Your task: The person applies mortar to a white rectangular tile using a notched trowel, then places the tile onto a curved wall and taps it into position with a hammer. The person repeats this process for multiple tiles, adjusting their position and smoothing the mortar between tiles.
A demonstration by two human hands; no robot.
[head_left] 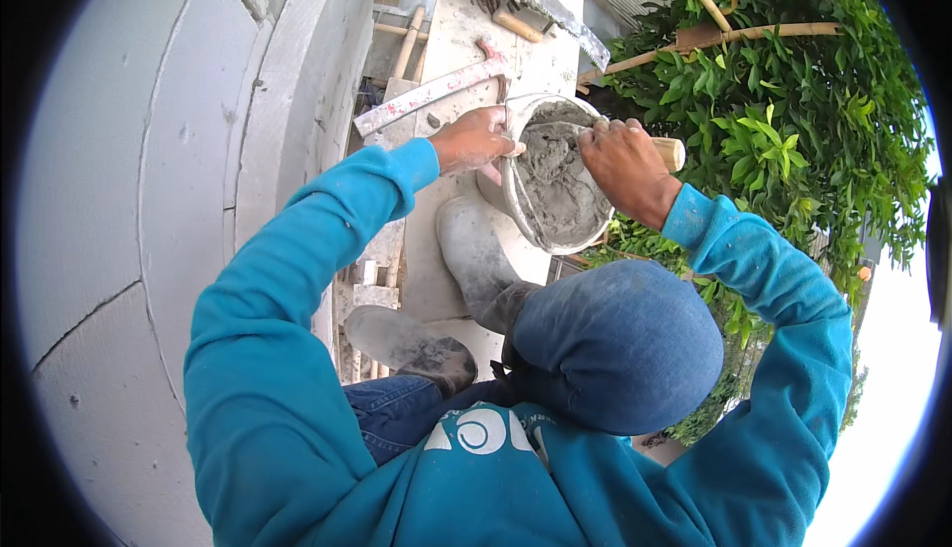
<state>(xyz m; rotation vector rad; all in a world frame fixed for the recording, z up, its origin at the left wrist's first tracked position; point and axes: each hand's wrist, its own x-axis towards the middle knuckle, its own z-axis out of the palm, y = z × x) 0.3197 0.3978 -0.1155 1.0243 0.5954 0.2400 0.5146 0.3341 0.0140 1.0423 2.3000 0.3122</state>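
Note:
A round, pale bucket [517, 212] of wet grey mortar [557, 185] stands in front of me, tipped a little so that I see into it. My left hand [474, 140] is closed on its left rim, with the thumb over the edge. My right hand [629, 170] is wrapped round the wooden handle of a trowel [671, 154] at the bucket's right side. The trowel's blade is mostly hidden by my fingers and the mortar. Mortar also coats the inner wall of the bucket.
Ahead on the plank [464, 16] lie a long handsaw [545, 1], a wooden-handled toothed tool [516, 21] and a splattered, red-ended bar [431, 96]. A pale block wall [203, 101] rises at left. Leafy branches [764, 121] hang at right. My boots [474, 249] are beside the bucket.

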